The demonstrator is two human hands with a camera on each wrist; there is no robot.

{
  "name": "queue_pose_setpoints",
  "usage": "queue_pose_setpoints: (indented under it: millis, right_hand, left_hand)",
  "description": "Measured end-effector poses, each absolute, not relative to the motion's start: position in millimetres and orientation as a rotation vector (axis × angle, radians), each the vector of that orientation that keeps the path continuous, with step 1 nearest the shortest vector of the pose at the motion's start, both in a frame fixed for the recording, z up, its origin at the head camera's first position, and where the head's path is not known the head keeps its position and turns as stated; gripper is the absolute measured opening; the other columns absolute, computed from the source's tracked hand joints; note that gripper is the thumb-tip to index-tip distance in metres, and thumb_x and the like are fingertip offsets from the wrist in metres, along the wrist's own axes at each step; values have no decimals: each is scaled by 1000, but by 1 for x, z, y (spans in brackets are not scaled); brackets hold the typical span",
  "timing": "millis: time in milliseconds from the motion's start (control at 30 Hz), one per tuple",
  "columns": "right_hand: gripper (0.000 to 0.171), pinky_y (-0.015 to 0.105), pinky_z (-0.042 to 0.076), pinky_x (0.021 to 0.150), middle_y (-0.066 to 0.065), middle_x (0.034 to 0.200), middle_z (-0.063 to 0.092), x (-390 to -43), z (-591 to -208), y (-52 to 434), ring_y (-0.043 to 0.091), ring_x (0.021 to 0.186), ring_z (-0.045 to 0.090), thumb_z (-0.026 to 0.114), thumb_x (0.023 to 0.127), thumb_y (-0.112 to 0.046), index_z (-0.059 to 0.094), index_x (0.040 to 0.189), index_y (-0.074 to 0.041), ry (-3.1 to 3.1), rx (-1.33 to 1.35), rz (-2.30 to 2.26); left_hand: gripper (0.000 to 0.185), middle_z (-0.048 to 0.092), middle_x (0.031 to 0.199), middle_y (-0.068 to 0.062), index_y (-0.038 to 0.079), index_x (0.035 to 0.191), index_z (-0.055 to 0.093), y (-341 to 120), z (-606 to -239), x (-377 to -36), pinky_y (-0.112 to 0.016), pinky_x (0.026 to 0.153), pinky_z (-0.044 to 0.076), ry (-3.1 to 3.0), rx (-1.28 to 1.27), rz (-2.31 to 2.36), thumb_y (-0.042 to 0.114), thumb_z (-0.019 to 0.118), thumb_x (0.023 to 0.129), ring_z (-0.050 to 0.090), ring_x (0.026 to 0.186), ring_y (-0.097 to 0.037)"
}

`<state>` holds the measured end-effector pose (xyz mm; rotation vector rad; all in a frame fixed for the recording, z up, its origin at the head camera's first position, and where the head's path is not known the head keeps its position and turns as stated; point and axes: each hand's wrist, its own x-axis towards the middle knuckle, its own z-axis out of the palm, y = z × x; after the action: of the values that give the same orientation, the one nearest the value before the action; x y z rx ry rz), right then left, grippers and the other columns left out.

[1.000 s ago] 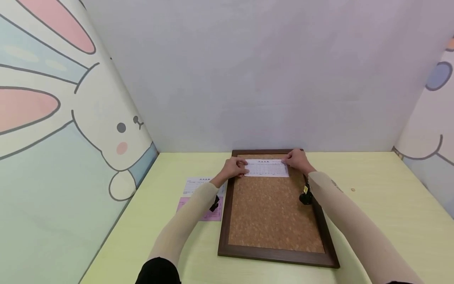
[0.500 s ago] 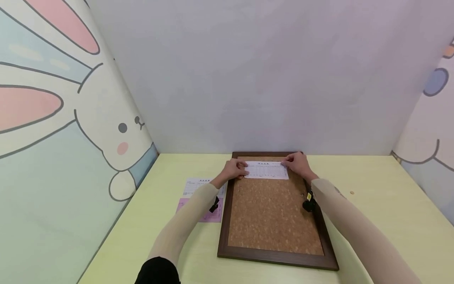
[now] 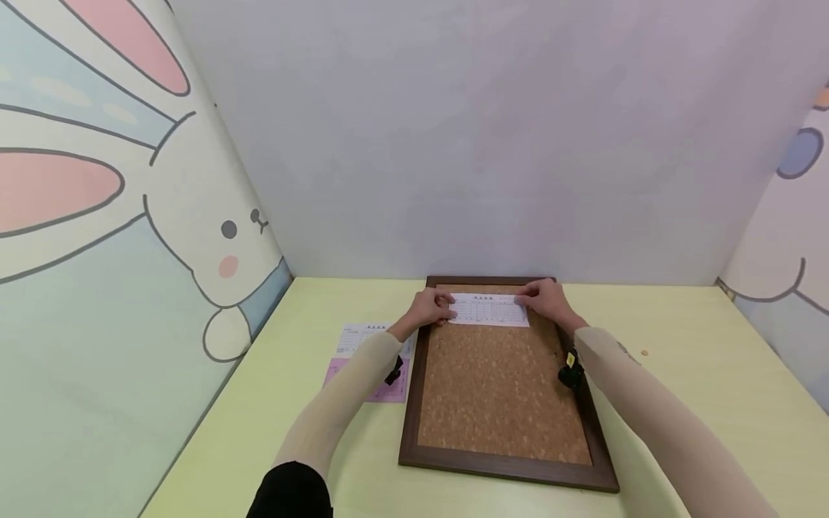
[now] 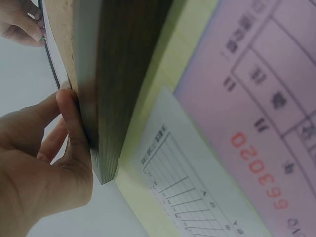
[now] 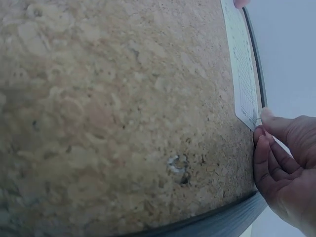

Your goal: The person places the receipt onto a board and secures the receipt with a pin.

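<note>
A white printed form [image 3: 490, 310] lies across the top of a framed cork board [image 3: 505, 388]. My left hand [image 3: 429, 307] rests at the form's left edge, its fingertips pressing the paper onto the cork. At the upper right corner, my right hand [image 3: 547, 298] pinches a small push pin between thumb and finger. In the right wrist view the pin's thin needle [image 5: 258, 118] shows at the form's corner beside the right thumb. Most of the pin is hidden by the fingers; a speck of green shows there in the left wrist view.
Left of the board, a second white form [image 3: 356, 337] and a pink form [image 4: 276, 113] lie on the pale yellow table [image 3: 699, 360]. A small round tan object [image 3: 644, 352] lies to the right. A grey wall [image 3: 492, 144] stands close behind the board.
My right wrist has swung slightly outward and toward me, while its fingers stay at the form's upper right corner. The left hand holds its place. The head view shifts a little.
</note>
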<state>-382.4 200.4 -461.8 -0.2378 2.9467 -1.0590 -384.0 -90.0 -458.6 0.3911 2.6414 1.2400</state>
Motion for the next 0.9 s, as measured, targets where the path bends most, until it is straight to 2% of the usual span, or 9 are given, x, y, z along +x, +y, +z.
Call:
queue_pose_setpoints:
  millis: [200,433,767,900]
  right_hand:
    - [18,24,45,66,24,101,76,-373,-463,211,24,82,64,71,95,-9,77,102,7,3020,-228,-1023]
    - [19,26,38,58,26,98,76,-369,-463,217,21,69,53,71,95,-7,77,104,8,3091,-273,-991]
    - [16,37,54,70,24,99,76,-373,-462,200,24,81,67,70,95,-5,78,102,7,3159,-292,-889]
    - [15,39,55,71,24,97,76,-374,-459,191,26,80,69,70,95,-4,78,101,7,3175,-292,-891]
  left_hand:
    - [28,58,73,0,-1,115,71,-75,-462,-386,-15,51,47,2602,391,1244,11,78,91,54,53,-6]
    - [28,59,73,-1,0,114,72,-67,-460,-387,-16,51,47,2593,422,1240,11,78,90,54,53,-6]
    - [28,59,72,0,-2,114,72,-82,-457,-383,-17,53,49,2586,445,1277,10,78,90,55,53,-6]
    - [28,61,74,-1,-2,114,72,-88,-456,-383,-16,53,49,2602,429,1268,9,78,90,55,54,-5]
